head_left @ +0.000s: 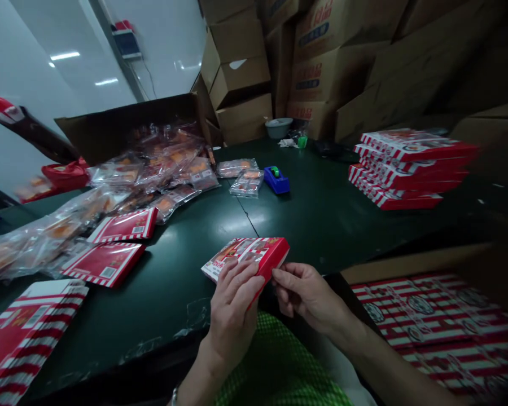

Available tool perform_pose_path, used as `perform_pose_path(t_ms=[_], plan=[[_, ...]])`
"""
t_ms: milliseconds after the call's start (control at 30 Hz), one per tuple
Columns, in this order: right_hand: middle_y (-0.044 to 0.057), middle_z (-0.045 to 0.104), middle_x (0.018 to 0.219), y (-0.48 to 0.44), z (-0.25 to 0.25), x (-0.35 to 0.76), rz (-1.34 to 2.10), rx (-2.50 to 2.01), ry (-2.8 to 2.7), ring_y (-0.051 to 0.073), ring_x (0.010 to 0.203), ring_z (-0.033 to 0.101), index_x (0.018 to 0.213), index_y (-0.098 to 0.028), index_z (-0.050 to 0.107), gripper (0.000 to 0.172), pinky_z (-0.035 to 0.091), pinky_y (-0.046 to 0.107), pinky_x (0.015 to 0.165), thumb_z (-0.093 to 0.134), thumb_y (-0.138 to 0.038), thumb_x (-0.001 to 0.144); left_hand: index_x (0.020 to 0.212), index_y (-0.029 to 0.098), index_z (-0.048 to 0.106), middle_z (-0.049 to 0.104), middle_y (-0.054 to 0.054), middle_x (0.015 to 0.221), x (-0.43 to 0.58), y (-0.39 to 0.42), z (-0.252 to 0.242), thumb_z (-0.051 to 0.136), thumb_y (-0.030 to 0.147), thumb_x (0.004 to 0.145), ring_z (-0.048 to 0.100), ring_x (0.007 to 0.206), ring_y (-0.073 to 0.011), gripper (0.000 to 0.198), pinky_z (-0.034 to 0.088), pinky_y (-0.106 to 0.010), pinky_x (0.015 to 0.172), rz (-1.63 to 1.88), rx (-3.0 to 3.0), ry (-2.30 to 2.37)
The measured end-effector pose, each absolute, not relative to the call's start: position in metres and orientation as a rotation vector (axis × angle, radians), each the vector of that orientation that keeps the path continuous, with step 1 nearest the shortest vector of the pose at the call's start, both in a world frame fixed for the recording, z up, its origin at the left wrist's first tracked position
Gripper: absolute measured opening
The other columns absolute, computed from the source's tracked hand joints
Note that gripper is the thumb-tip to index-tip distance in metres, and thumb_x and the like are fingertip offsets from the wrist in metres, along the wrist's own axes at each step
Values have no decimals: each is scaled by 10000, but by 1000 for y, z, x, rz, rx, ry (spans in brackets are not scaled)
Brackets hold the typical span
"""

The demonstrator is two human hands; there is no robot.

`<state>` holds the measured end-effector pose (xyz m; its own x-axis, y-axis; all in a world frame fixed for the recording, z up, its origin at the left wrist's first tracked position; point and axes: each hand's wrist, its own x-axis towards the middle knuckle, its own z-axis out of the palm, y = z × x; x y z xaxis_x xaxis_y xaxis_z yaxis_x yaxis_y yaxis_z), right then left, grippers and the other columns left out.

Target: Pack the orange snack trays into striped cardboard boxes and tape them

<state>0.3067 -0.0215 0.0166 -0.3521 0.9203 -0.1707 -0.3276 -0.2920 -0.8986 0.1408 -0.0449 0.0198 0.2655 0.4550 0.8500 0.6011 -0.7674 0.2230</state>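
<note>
A red-and-white striped box (254,252) is held just above the near edge of the dark green table (322,220). My left hand (232,310) lies over its near side with fingers closed on it. My right hand (305,293) pinches the box's right corner with thumb and fingers. Flat folded red-and-white boxes (105,262) lie to the left on the table, and another one (125,225) sits just behind them.
Clear packets of orange snacks (152,169) spill from an open carton at back left. A blue tape dispenser (276,179) sits mid-table. Finished boxes are stacked (406,166) at right, more fill a carton (440,327) at lower right. Cardboard cartons (322,62) are piled behind.
</note>
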Motion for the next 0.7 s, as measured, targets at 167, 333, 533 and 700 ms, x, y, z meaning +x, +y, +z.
perform_pose_path(t_ms=[167,333,533,700], plan=[[-5,645,609,-21,13,294,1626,-940,-1137,151,427,542,842,-236,627,501,431,275,404,681,-695,650,1103,201,624,719,-87,1136,140,-58,41,607,6,827,683,1052,-179,339,552,-309,946,-1796,-2427,-1172],[-45,517,520,10,12,310,1209,-1095,-1225,129,473,429,600,-232,545,337,373,257,448,832,-405,565,1071,279,650,734,-5,1077,126,-71,69,666,125,825,707,940,-140,291,581,-211,810,-2056,-2358,-1610],[14,710,878,27,32,343,1155,-957,-1334,219,929,637,846,-252,665,246,467,364,920,732,-384,650,1144,218,600,748,-69,1023,96,-54,96,799,289,696,729,856,-224,495,602,-317,744,-2584,-2179,-2194],[-136,753,989,4,15,307,1677,-647,-1649,280,987,704,926,-513,711,329,544,424,825,699,-490,597,1355,331,454,760,-63,1066,69,-21,63,902,436,508,721,937,-369,964,622,-451,695,-2862,-1666,-2711]])
